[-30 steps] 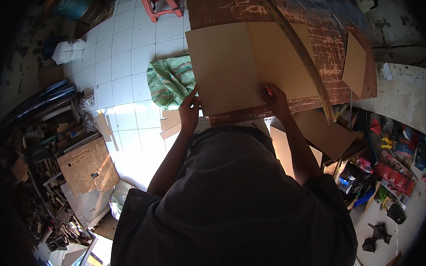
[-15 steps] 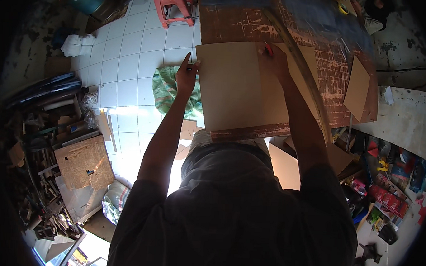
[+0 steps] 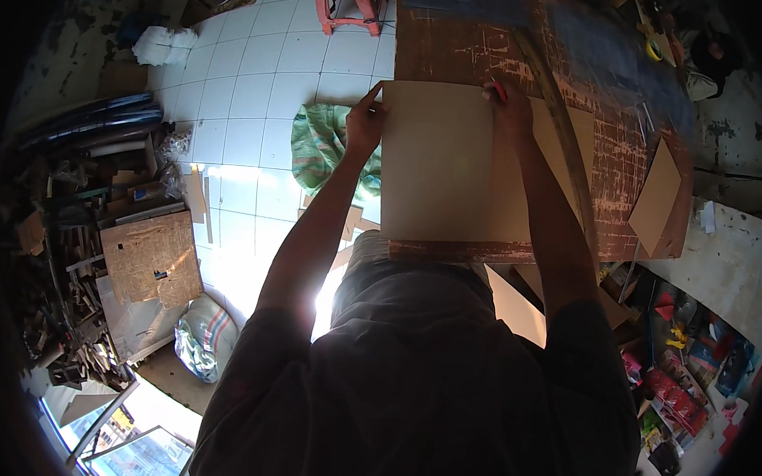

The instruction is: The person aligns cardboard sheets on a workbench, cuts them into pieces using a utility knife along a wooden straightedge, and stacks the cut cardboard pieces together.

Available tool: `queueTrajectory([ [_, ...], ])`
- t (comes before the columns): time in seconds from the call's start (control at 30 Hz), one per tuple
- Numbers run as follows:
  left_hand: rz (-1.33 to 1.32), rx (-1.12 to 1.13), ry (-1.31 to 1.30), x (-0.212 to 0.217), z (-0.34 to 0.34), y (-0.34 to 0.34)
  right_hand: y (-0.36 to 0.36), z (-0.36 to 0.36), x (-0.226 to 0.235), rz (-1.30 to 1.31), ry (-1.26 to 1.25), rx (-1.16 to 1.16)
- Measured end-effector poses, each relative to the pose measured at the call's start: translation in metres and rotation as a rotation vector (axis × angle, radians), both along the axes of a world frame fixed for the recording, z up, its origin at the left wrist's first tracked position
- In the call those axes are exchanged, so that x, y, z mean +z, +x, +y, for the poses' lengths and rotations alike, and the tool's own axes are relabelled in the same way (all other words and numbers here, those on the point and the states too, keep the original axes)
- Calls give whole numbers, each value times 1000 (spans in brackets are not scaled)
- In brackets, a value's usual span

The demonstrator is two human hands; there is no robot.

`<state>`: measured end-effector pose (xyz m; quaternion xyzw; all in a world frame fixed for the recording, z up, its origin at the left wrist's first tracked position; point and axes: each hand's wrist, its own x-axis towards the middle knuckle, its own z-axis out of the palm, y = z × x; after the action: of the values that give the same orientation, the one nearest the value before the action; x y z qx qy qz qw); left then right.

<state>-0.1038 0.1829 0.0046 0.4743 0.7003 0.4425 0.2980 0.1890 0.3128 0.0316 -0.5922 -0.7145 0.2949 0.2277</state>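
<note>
A pale, flat rectangular board [image 3: 435,159] lies at the near left of the worn brown table [image 3: 457,46]. To its right, a darker tan sheet [image 3: 564,140] shows from under my right arm. My left hand [image 3: 364,128] pinches the board's upper left edge, with the index finger reaching to the corner. My right hand [image 3: 514,114] is closed around a small red tool [image 3: 500,92] at the board's upper right corner. The tool's exact kind is hard to make out.
A long curved wooden strip [image 3: 564,127] crosses the table right of my hand. Another tan piece [image 3: 656,197] lies farther right. A red stool [image 3: 349,5] and green sack [image 3: 321,150] are on the tiled floor at left. Wood scraps [image 3: 64,284] crowd the far left.
The view has shifted, so the table sits farther right. My left hand's raised index finger has come down to the board's corner. My right hand still holds the red tool near the far edge.
</note>
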Motion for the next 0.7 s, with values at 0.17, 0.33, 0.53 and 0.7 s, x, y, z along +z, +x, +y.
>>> queueTrajectory([
  [0.17, -122, -8, -4, -2, 4, 3, 3, 0, -4, 13, 44, -4],
  [0.33, -173, -46, 52, -19, 9, -7, 1, 2, -2, 50, 35, -2],
  [0.53, -202, -60, 39, -6, 14, -10, 6, 9, -6, 27, -11, 48],
  [0.7, -126, -104, 4, 5, 23, -14, 5, 11, -12, 93, -9, 59],
])
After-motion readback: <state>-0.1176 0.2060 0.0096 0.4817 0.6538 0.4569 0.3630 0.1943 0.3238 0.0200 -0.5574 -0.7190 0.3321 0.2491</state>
